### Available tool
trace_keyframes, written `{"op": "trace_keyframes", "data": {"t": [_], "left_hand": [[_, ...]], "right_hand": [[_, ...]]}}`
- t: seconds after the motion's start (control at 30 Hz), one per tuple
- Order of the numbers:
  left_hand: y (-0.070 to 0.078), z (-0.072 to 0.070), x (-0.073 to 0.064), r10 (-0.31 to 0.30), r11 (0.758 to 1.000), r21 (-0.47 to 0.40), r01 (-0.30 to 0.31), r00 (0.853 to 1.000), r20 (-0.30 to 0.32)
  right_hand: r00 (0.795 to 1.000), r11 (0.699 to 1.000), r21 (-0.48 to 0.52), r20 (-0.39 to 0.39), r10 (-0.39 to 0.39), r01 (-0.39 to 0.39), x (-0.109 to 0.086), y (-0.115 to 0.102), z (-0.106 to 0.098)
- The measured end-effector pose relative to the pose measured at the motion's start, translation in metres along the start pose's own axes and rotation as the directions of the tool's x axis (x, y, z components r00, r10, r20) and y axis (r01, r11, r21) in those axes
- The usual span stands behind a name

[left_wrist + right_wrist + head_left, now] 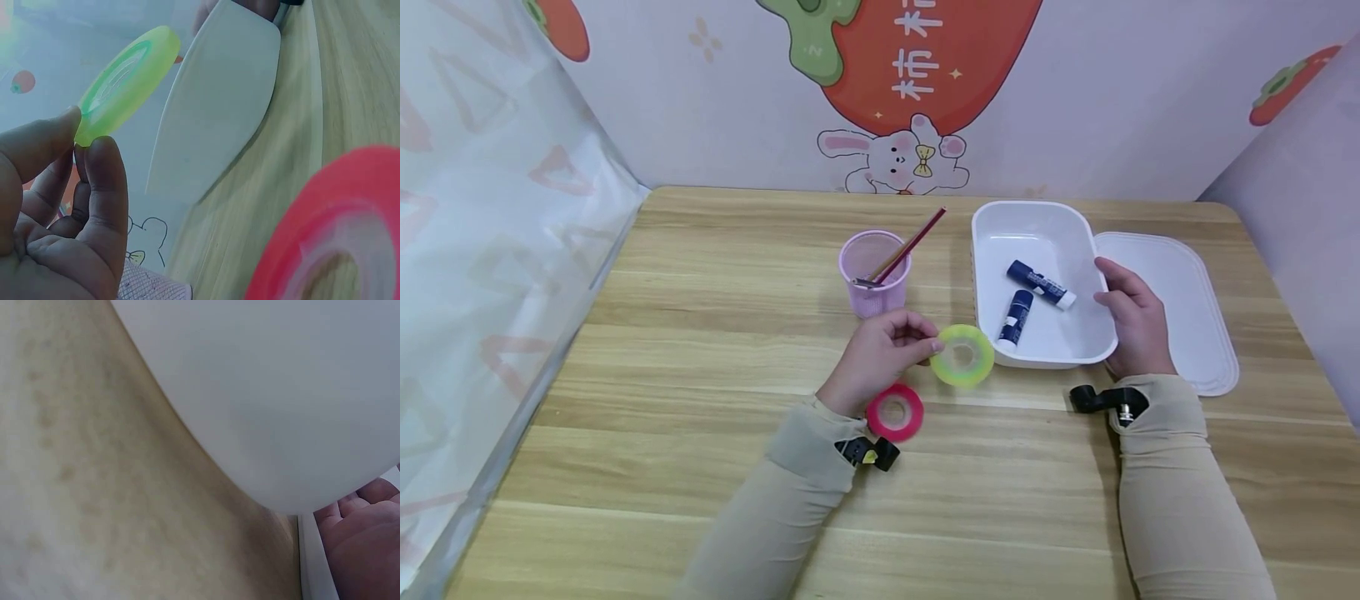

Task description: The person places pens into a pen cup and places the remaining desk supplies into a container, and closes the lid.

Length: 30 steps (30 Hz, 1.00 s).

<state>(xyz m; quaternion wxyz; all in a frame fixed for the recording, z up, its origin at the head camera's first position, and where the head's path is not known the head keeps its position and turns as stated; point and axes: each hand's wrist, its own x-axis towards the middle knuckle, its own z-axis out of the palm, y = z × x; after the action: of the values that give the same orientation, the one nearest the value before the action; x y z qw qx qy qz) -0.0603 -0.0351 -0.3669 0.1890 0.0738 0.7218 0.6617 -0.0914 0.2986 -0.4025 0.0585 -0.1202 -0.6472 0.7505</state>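
Between thumb and fingertips my left hand (883, 354) pinches a roll of yellow tape (942, 371) by its edge. In the head view the roll overlaps the front left corner of a white plastic box (1060, 242). Two dark blue glue sticks (1017, 317) with white ends lie in the box. My right hand (1138, 325) holds the box by its right wall, with fingertips over the rim. A roll of red tape (915, 415) lies on the table beside my left wrist. The left wrist view shows the yellow roll tilted, held up near the box's side.
A pink mesh cup (883, 298) with several pencils (917, 236) leaning in it stands left of the box. The white lid (1195, 333) lies flat on the wooden table (700, 333), right of the box. A printed wall (662, 100) rises behind the table.
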Motion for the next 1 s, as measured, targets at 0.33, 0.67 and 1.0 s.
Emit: {"op": "trace_keyframes", "data": {"t": [0.33, 0.67, 1.0], "left_hand": [[0.005, 0.013, 0.011, -0.019, 0.995, -0.103, 0.016, 0.999, -0.034], [0.003, 0.026, 0.020, -0.034, 0.974, -0.226, 0.023, 0.999, -0.042], [0.001, 0.036, 0.026, -0.004, 0.973, -0.231, -0.008, 0.999, -0.049]], "right_hand": [[1.000, 1.000, -0.007, -0.003, 0.005, -0.005, 0.000, -0.001, 0.000], [1.000, 1.000, 0.016, -0.003, 0.005, -0.005, 0.001, 0.001, 0.000], [1.000, 1.000, 0.000, -0.001, 0.007, -0.007, 0.000, 0.000, -0.001]]}}
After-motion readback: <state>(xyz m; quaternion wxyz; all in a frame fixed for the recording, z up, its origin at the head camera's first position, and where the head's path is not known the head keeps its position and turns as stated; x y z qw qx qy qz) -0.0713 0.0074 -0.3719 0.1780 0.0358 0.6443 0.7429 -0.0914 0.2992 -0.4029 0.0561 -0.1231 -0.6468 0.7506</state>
